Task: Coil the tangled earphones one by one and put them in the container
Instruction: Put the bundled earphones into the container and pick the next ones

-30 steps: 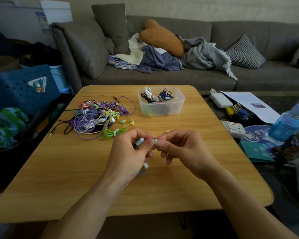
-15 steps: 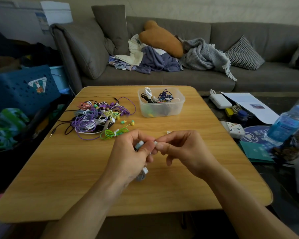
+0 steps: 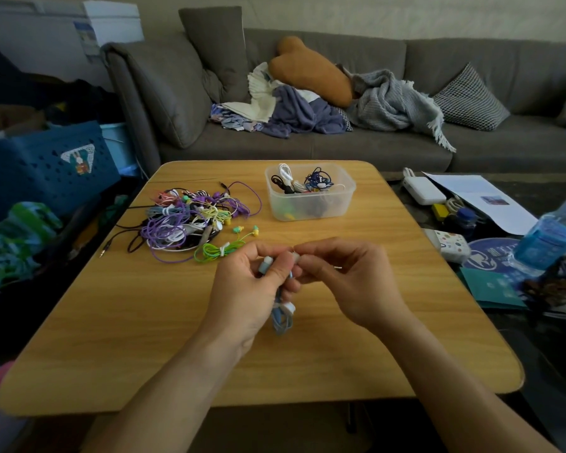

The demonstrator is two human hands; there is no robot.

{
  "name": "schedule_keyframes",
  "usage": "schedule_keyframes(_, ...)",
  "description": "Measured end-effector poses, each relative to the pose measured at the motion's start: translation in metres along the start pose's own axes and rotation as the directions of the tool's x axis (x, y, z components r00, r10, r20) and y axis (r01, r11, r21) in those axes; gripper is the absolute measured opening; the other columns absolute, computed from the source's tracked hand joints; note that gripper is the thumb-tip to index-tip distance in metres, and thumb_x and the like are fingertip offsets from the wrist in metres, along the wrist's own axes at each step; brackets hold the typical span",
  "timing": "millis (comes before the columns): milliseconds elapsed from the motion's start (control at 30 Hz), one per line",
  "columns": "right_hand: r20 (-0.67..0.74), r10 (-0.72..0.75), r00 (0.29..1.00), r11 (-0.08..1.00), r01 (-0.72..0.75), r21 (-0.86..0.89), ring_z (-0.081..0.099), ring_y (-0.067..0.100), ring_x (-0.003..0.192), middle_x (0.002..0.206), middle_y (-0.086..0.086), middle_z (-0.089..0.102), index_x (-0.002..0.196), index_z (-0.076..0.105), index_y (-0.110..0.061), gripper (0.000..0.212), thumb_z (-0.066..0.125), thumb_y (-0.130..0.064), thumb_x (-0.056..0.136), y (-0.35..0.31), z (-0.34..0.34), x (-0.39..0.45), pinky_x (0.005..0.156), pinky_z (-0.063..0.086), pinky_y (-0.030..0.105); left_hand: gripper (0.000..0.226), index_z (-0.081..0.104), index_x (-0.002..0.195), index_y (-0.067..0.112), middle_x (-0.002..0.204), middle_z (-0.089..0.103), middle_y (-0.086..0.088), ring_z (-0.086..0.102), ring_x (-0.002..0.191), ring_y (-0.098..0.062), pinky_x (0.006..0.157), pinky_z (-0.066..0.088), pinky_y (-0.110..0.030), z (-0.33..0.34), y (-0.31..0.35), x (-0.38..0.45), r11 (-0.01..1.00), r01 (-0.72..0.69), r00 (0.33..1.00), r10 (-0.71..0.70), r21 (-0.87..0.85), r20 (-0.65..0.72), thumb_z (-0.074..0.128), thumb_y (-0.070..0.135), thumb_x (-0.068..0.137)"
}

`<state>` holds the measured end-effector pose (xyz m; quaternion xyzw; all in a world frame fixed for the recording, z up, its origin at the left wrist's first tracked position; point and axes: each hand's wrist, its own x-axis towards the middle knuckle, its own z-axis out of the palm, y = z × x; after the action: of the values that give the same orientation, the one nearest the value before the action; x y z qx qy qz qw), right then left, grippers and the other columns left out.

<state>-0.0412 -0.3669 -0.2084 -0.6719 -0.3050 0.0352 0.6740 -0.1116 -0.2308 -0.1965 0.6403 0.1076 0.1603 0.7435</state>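
Note:
Over the middle of the wooden table (image 3: 118,328) my left hand (image 3: 245,289) grips a coiled light-blue earphone (image 3: 282,317), its loops hanging below my fingers. My right hand (image 3: 347,279) pinches one end of that earphone close to my left thumb. A tangled pile of earphones (image 3: 190,217) in purple, black, white and yellow lies at the back left of the table. A bundled green earphone (image 3: 219,250) rests just in front of the pile. The clear plastic container (image 3: 311,207) stands at the back centre with several coiled earphones inside.
A grey sofa (image 3: 373,148) with cushions and clothes runs behind the table. To the right lie a white charger (image 3: 422,189), papers (image 3: 484,197), a small white case (image 3: 448,243) and a blue water bottle (image 3: 549,237). A blue basket (image 3: 46,168) stands left.
My hands have stayed almost in place. My fingers shifted slightly around the light-blue earphone, and its coil now hangs a little lower from my left hand.

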Motion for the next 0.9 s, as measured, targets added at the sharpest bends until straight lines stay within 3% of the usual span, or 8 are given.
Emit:
schedule_keyframes(100, 0.062, -0.004, 0.998, 0.991, 0.013, -0.136, 0.074, 0.020, 0.087, 0.096, 0.000, 0.077, 0.106, 0.076, -0.012, 0.019, 0.072, -0.010, 0.087, 0.001, -0.003, -0.001, 0.080, 0.061, 0.038, 0.009, 0.064, 0.094, 0.001, 0.067, 0.068, -0.003, 0.061, 0.055, -0.013, 0.048, 0.049, -0.022, -0.003, 0.001, 0.002, 1.000, 0.022, 1.000, -0.022, -0.014, -0.002, 0.061, 0.009, 0.091)
schedule_keyframes(233, 0.070, 0.054, 0.996, 0.989, -0.044, -0.139, 0.073, 0.025, 0.082, 0.090, 0.003, 0.077, 0.101, 0.074, -0.009, 0.017, 0.075, -0.015, 0.085, -0.001, -0.007, -0.003, 0.078, 0.060, 0.047, 0.011, 0.065, 0.096, 0.003, 0.068, 0.067, -0.005, 0.061, 0.057, -0.013, 0.049, 0.050, -0.022, -0.002, 0.002, 0.001, 0.998, 0.062, 0.997, -0.063, 0.026, 0.042, 0.059, 0.011, 0.093)
schedule_keyframes(433, 0.008, 0.091, 0.996, 0.951, -0.084, -0.297, 0.068, 0.016, 0.067, 0.077, -0.003, 0.074, 0.089, 0.072, -0.019, 0.005, 0.074, -0.023, 0.087, -0.001, -0.004, -0.003, 0.070, 0.059, 0.045, 0.009, 0.066, 0.099, 0.005, 0.073, 0.068, -0.009, 0.064, 0.063, -0.016, 0.056, 0.053, -0.025, -0.002, -0.001, 0.001, 0.996, 0.076, 0.996, -0.079, 0.045, 0.047, 0.059, 0.005, 0.093)
schedule_keyframes(533, 0.001, 0.089, 0.996, 0.960, -0.086, -0.267, 0.069, 0.014, 0.069, 0.079, -0.003, 0.074, 0.093, 0.072, -0.017, 0.007, 0.074, -0.022, 0.088, -0.001, -0.001, -0.003, 0.069, 0.059, 0.042, 0.010, 0.066, 0.100, 0.004, 0.073, 0.068, -0.010, 0.064, 0.064, -0.017, 0.057, 0.054, -0.026, -0.003, -0.003, 0.003, 0.997, 0.079, 0.997, -0.079, 0.011, 0.026, 0.059, 0.002, 0.093)
schedule_keyframes(667, -0.026, 0.124, 0.992, 0.983, -0.126, -0.136, 0.071, 0.020, 0.083, 0.089, 0.001, 0.074, 0.116, 0.066, -0.016, 0.033, 0.076, -0.022, 0.085, 0.000, -0.003, -0.001, 0.073, 0.061, 0.046, 0.011, 0.064, 0.099, 0.004, 0.078, 0.067, -0.011, 0.062, 0.064, -0.016, 0.051, 0.051, -0.024, -0.005, 0.000, 0.005, 0.978, 0.160, 0.987, -0.159, -0.132, 0.019, 0.056, 0.001, 0.094)
schedule_keyframes(800, -0.022, 0.145, 0.989, 0.983, -0.146, -0.110, 0.070, 0.022, 0.088, 0.094, 0.005, 0.073, 0.122, 0.062, -0.017, 0.041, 0.077, -0.023, 0.084, 0.000, -0.003, -0.001, 0.072, 0.061, 0.046, 0.018, 0.065, 0.103, 0.008, 0.077, 0.063, -0.009, 0.060, 0.063, -0.017, 0.053, 0.049, -0.028, -0.007, 0.004, 0.010, 0.932, 0.240, 0.970, -0.236, -0.270, 0.048, 0.049, 0.005, 0.097)
schedule_keyframes(900, 0.096, 0.207, 0.974, 0.963, -0.186, -0.194, 0.068, 0.012, 0.095, 0.105, -0.003, 0.069, 0.133, 0.053, -0.025, 0.068, 0.085, -0.035, 0.074, -0.002, 0.001, -0.004, 0.074, 0.060, 0.034, 0.024, 0.062, 0.112, 0.007, 0.082, 0.060, -0.009, 0.058, 0.070, -0.019, 0.064, 0.048, -0.031, -0.007, 0.008, 0.012, 0.855, 0.317, 0.947, -0.308, -0.410, 0.090, 0.044, 0.017, 0.100)
